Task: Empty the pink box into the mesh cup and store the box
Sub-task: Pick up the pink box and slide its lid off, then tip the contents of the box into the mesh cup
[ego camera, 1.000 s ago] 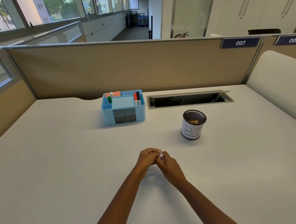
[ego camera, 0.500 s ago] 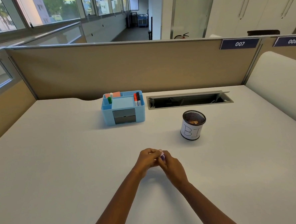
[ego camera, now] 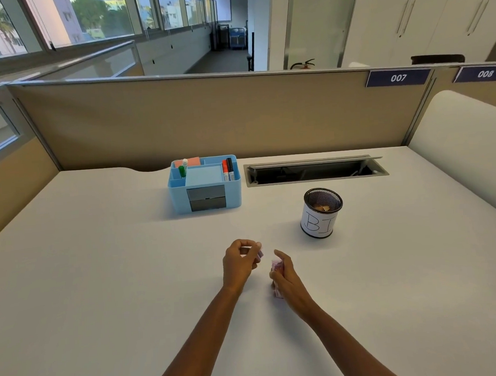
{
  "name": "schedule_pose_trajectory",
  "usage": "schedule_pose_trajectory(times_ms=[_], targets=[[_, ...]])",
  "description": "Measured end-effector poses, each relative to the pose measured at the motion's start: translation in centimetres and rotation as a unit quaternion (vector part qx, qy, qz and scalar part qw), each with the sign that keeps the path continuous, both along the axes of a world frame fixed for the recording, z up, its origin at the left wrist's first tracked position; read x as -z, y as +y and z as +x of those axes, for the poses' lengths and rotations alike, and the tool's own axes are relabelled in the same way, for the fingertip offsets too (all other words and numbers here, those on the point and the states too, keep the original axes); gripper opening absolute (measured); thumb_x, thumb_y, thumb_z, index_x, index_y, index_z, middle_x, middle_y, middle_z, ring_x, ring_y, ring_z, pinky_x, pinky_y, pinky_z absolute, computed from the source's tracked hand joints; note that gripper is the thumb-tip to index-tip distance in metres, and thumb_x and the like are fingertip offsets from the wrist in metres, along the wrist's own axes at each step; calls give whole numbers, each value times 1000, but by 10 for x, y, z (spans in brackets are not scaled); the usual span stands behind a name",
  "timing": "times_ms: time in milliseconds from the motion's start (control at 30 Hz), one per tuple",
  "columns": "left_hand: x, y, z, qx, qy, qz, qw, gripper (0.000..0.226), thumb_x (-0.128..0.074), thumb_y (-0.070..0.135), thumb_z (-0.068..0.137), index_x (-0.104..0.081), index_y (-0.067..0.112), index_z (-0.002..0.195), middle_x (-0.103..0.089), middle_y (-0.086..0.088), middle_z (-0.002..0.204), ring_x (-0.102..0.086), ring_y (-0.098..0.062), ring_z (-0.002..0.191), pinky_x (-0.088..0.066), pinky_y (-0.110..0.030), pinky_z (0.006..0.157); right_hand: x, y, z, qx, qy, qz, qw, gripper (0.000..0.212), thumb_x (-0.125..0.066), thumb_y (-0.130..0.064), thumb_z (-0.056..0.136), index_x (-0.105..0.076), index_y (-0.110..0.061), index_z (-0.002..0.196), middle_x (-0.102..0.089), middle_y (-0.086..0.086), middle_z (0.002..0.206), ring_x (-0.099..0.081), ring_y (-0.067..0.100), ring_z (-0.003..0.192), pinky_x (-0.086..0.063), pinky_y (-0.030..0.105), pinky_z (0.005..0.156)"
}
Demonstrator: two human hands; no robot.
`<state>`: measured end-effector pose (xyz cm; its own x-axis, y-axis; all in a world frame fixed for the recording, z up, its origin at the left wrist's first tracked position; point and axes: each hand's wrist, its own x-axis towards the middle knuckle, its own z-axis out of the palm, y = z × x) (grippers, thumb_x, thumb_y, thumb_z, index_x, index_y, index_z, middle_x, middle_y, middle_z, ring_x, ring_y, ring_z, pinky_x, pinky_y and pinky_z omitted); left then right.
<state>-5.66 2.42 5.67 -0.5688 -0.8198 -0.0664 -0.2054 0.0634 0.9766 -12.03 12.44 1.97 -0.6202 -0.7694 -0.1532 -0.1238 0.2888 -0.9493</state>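
1. ok so the big change: half a second ago both hands were pressed together around the pink box, now they're pulled apart. The left hand is curled with its fingertips pinching a small pink piece, and the right hand is wrapped around the larger pink part, low over the desk
2. my read is the box just came open, lid or sleeve in the left, body in the right. Can't see what's inside it, too small and mostly covered by fingers
3. so the opening step looks done, tipping it out is next
4. the mesh cup stands upright, ahead and to the right of the hands, clear of them. White label wrapped round it, something brownish already at the bottom, can't tell what
5. the blue organizer sits further back, left of the cup. Markers in the right slot, a green-capped thing and an orange pad at the back left, two grey drawers closed. Probably where the box ends up
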Motion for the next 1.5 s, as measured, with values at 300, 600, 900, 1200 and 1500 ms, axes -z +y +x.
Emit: schedule_pose_trajectory(times_ms=[300,600,900,1200,1500], targets=[[20,1,0,120,-263,-318,903,25,-44,12,94,-50,6,118,-53,-13,125,-58,-23,107,-49,-26,92,-5,7,-16,18,3,-10,1000,46,-40,-17,95,-20,-23,137,-48,7,111,-53,16,87,-47,17,62],[35,-4,-2,177,-333,-407,832,31,-44,7,93,-44,12,123,-51,-9,128,-54,-24,108,-49,-33,92,-19,16,-39,47,-1,-65,997,24,-53,-7,88,-41,-17,106,-57,8,112,-57,16,84,-48,21,58],[38,-13,-12,177,-352,-403,826,53,-51,46,86,-40,19,130,-48,-4,132,-46,-22,118,-37,-32,98,-54,19,-94,132,54,-132,981,30,-52,-6,89,-49,-6,119,-50,10,112,-53,19,93,-51,18,58],[9,9,-78,122,-201,-247,940,75,-62,42,81,-25,11,139,-35,-9,148,-33,-24,135,-32,-37,110,-78,24,-155,193,112,-83,971,39,-51,-8,90,-43,-5,128,-50,22,126,-54,31,105,-52,38,77],[-6,27,-145,131,-160,-95,974,87,-67,32,80,-10,13,143,-16,-9,156,-20,-29,142,-28,-44,113,-85,15,-178,238,173,-34,955,33,-58,-12,87,-49,-1,116,-59,22,121,-57,35,107,-47,33,79]])
